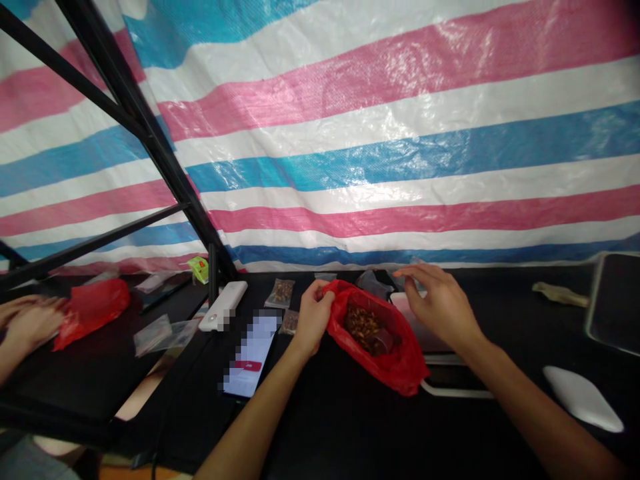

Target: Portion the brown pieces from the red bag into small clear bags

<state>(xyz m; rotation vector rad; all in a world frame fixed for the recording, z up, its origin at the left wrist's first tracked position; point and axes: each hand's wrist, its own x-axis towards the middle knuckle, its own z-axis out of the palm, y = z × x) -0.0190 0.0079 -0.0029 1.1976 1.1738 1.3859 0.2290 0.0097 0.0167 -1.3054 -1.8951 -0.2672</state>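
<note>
**Black table under your hands**

The black table [340,427] runs ahead of you. Left of your left hand [313,317] lie two small packets [279,293] of brown bits, a white power bank [223,305] and a phone [249,353], its screen blurred. Between your hands, toward the far edge, sits a crumpled clear bag [373,283]. Under your right hand [443,307] is a pale pink slab [417,320], with a white-edged dark tray [450,383] nearer you. Right of that hand lie a tan scrap [560,294], a white oval pad [583,399] and a dark rimmed panel [615,303]. Farther left, a second black table [95,373] holds a red bag [90,313] and clear packets [153,335].
</note>
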